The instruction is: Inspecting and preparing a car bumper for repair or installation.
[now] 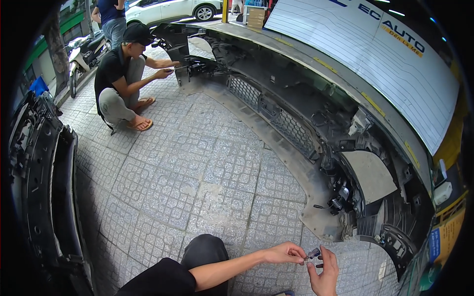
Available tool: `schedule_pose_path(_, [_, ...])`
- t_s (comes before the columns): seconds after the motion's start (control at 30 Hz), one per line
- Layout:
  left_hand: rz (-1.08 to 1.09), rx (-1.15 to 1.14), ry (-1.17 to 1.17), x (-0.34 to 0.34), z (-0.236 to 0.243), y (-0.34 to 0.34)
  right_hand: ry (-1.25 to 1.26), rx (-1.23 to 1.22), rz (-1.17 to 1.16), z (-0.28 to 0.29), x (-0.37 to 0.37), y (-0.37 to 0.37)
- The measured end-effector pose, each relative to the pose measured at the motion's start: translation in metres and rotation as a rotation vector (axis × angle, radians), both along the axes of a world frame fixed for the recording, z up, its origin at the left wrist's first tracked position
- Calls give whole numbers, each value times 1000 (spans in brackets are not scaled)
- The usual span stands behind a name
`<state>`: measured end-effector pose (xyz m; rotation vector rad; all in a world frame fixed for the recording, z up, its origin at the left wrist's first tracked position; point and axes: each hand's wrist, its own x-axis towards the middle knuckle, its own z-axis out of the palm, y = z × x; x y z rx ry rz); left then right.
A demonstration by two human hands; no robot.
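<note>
My left hand (285,253) reaches across from the left with thumb and fingertips pinched together. They meet one end of a small dark grey part (313,253), its exact kind too small to make out. On the part's other side, my right hand (326,272) holds it between thumb and fingers. Both hands are above the paving, just in front of the near right end of a car bumper (316,190). The bumper lies with its inner side showing, and a black fitting with wiring (341,195) sits in that end.
A co-worker (121,79) crouches at the bumper's far end, a thin tool in hand. Another black bumper (54,177) stands along the left. Patterned paving (197,163) lies between them. Behind are a motorbike (86,54), a white car (173,10) and a white sign panel (370,54).
</note>
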<state>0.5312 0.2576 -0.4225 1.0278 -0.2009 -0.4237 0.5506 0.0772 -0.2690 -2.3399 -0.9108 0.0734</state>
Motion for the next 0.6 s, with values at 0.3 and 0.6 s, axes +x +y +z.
schedule_pose_path(0.3, [-33,65,-39,-2,-8,-7,218,-153,-42,19,-2,4])
schedule_pose_path(0.6, [-131,-7,42,-9,-2,-18,205,-333,29,9,-11,3])
